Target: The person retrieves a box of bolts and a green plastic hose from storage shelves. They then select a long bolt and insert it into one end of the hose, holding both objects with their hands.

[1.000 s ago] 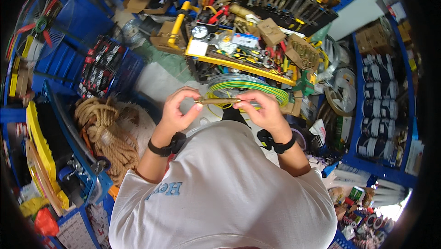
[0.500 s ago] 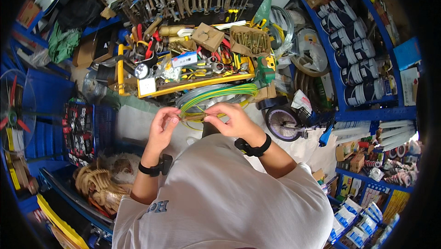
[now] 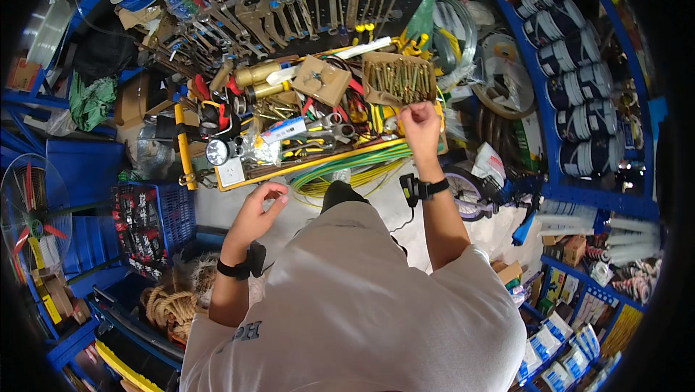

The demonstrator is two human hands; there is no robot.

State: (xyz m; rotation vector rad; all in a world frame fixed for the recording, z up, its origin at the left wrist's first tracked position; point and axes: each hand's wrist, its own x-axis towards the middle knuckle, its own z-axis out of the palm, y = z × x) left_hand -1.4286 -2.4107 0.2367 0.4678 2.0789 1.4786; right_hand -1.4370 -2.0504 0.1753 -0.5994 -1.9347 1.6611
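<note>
My right hand [image 3: 422, 125] is at the right end of the yellow-edged tool tray [image 3: 318, 155], just below an open carton of long bolts [image 3: 399, 79]. Its fingers are curled together, and whatever they may hold is hidden from sight. Lower left of the tray hovers my left hand [image 3: 255, 211], thumb and bent fingers apart, with nothing visible in it. Coiled green and yellow wire [image 3: 347, 169] hangs between the hands along the tray's front. Pliers, spanners [image 3: 339, 128] and a small white-and-blue box [image 3: 284, 130] lie heaped in the tray.
Behind the tray, wrenches [image 3: 279, 15] hang on a dark board. A small wheeled bike [image 3: 467, 193] stands at right, beside blue shelving [image 3: 601, 200]. On the left are a fan [image 3: 32, 207], a blue crate [image 3: 177, 211] and a rope coil [image 3: 170, 306].
Both hands were together at the wire coil. My right hand has moved up and right to the tray's end; my left has drawn back slightly. The wire coil now sits lower, against the tray front.
</note>
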